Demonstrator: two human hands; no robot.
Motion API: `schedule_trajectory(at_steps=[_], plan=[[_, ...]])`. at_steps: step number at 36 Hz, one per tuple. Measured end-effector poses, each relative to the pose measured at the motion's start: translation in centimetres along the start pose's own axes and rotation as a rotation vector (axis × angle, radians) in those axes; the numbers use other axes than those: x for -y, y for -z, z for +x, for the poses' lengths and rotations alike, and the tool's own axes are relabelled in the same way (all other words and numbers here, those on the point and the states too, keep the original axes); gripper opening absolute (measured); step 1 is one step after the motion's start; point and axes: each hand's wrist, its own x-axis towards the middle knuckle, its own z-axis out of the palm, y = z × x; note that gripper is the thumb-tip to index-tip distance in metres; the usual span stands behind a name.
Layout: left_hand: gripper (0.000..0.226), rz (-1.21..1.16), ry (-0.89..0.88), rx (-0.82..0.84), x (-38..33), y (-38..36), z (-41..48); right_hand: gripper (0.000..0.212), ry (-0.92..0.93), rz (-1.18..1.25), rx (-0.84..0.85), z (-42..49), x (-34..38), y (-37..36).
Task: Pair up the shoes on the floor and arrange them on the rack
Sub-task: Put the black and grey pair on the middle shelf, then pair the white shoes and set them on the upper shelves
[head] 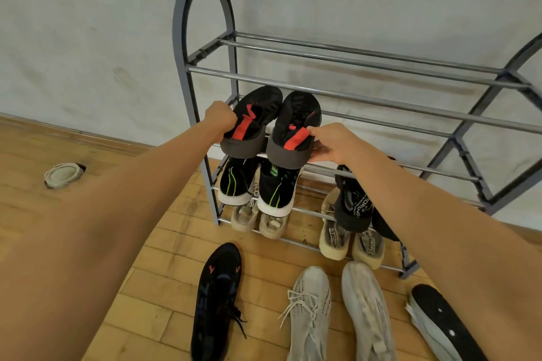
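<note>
A grey metal shoe rack stands against the wall. On its second tier sit two black shoes with red heel patches. My left hand grips the heel of the left black-and-red shoe. My right hand grips the heel of the right black-and-red shoe. Below them rests a black pair with green stripes, and under that a beige pair. Further right on the rack are a black mesh shoe and a cream pair.
On the wooden floor lie a black lace-up shoe, two pale grey sneakers and a shoe on its side showing a black sole. A round white cap sits in the floor at left. The rack's top tier holds nothing.
</note>
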Motion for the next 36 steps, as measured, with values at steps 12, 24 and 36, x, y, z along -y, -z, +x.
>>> schedule_trajectory(at_steps=[12,24,36], plan=[[0.038,-0.058,-0.149,-0.111,1.8,0.1,-7.4,0.033,0.206,-0.301,-0.173,-3.5,-1.2,0.3],[0.037,0.343,-0.853,0.020,10.9,-8.3,-21.7,0.031,0.772,-1.010,-0.073,-11.6,-14.0,2.0],[0.034,0.592,-0.380,0.485,24.0,-15.2,-20.7,0.047,0.291,-1.267,0.275,-7.1,-30.2,2.7]])
